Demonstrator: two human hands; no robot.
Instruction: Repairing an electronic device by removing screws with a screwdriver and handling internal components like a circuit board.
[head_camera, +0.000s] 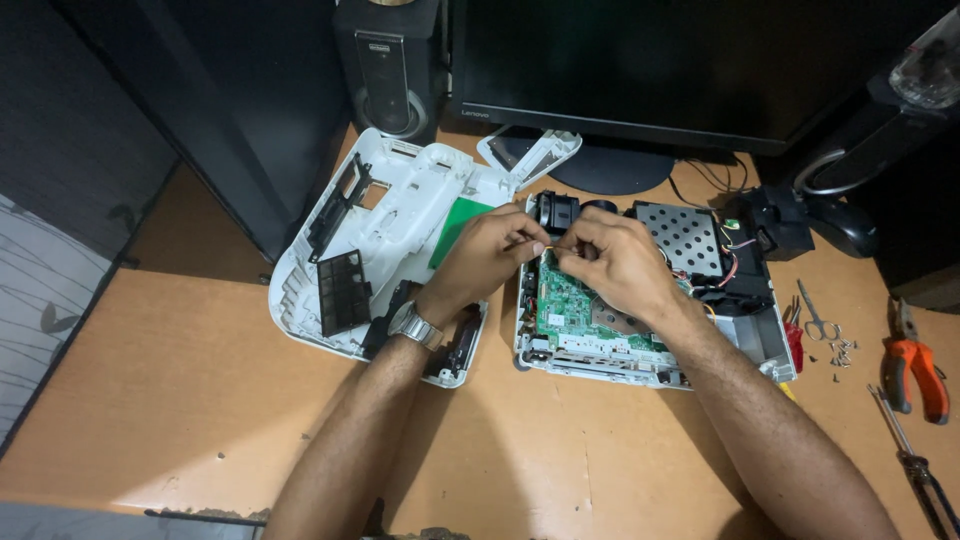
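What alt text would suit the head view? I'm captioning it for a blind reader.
Both hands, the left hand and right hand, meet fingertip to fingertip over the green circuit board of an opened white device on a wooden desk. Its removed white cover lies alongside, with orange-handled pliers and loose screws near the right edge.

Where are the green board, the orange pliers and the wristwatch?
Green board (562, 305), head view, on its bare left part.
Orange pliers (921, 372), head view, on the handles.
Wristwatch (415, 324), head view, on the metal band at the left wrist.
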